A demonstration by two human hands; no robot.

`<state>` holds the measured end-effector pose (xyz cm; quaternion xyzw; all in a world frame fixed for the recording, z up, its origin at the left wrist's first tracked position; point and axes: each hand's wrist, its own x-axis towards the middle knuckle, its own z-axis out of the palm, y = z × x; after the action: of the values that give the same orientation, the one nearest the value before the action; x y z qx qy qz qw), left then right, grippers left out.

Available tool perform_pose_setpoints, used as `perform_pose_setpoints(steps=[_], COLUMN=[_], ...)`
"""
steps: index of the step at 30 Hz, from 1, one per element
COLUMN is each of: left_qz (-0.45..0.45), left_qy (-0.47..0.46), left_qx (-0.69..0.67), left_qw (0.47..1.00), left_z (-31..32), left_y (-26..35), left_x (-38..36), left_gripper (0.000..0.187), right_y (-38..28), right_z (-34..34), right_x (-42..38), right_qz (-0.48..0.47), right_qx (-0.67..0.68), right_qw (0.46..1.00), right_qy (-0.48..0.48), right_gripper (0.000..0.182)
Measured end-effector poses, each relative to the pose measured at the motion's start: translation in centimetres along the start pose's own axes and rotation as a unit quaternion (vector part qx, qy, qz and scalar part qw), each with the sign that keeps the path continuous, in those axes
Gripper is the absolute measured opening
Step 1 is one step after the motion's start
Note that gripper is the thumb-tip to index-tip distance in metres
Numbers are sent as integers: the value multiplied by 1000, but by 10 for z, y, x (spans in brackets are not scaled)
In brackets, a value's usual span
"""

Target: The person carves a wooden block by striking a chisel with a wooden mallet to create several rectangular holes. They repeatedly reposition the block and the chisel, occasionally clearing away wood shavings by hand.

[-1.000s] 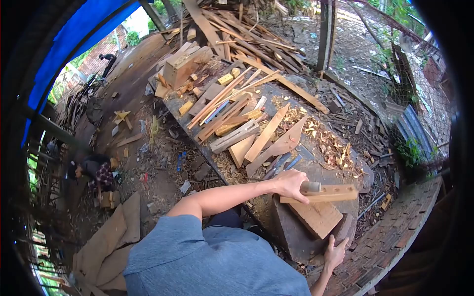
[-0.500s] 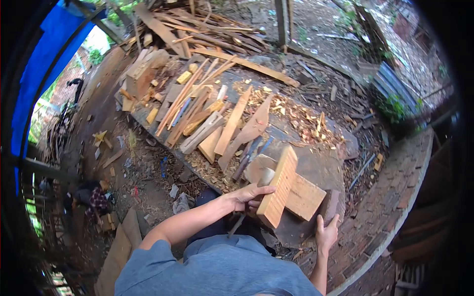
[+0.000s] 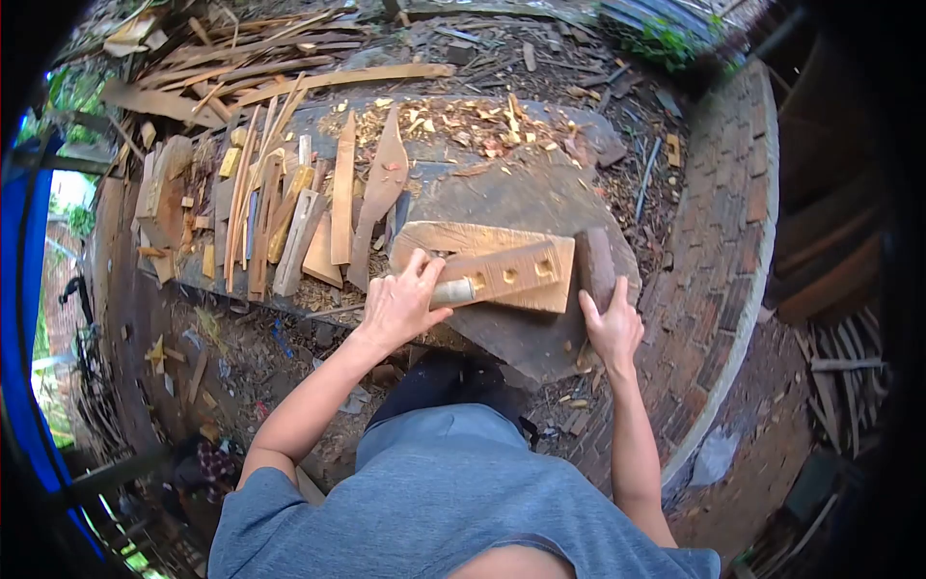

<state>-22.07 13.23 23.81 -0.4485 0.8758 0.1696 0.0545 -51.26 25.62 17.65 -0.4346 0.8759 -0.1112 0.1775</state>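
Observation:
My left hand [image 3: 400,301] is closed round a chisel, its pale round handle [image 3: 455,291] pointing right and a thin metal shaft [image 3: 333,311] sticking out to the left. Those fingers also press on the left end of a wooden piece with several square holes [image 3: 526,268]. That piece rests on a larger pale wood block [image 3: 550,298], which lies on a broad dark stump top [image 3: 603,207]. On the right, my right hand [image 3: 615,333] grips the near end of a dark brown wooden block [image 3: 596,261], thumb and fingers on either side.
Cut wood strips [image 3: 341,193] lie side by side on the left of the bench, with wood chips [image 3: 482,125] behind. Loose planks [image 3: 241,63] are piled at the back. A low brick wall [image 3: 719,232] curves along the right. A person in a checked shirt [image 3: 214,465] is at lower left.
The holed wooden piece has gone from raised and tilted to lying on the pale block, its holes now showing. My left hand has turned over. The view has swung to the right.

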Motion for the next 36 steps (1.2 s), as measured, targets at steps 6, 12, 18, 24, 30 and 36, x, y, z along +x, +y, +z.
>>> perform_pose_setpoints(steps=[6,12,18,24,30,36], left_qz=[31,97,103,143,211,200], left_qy=[2,-35,-98,-87,41,-30], left_qx=[4,7,75,11,-123,-593], left_qw=[1000,995,987,986,969,779], left_z=[0,-5,-16,-18,-34,-83], left_y=[-8,-24,-15,-21,-39,-29], left_x=[1,16,26,26,43,66], left_gripper=[66,71,68,65,41,30], right_y=[-5,-8,-6,-24,-21,-27], right_z=[0,3,18,21,26,26], right_x=[-2,-6,-3,-13,-12,-13], right_qz=[24,40,64,102,94,94], right_qx=[22,20,-13,-42,-47,-84], right_qw=[999,998,994,989,987,985], right_qy=[13,39,91,101,121,118], right_gripper=[69,63,61,57,60,70])
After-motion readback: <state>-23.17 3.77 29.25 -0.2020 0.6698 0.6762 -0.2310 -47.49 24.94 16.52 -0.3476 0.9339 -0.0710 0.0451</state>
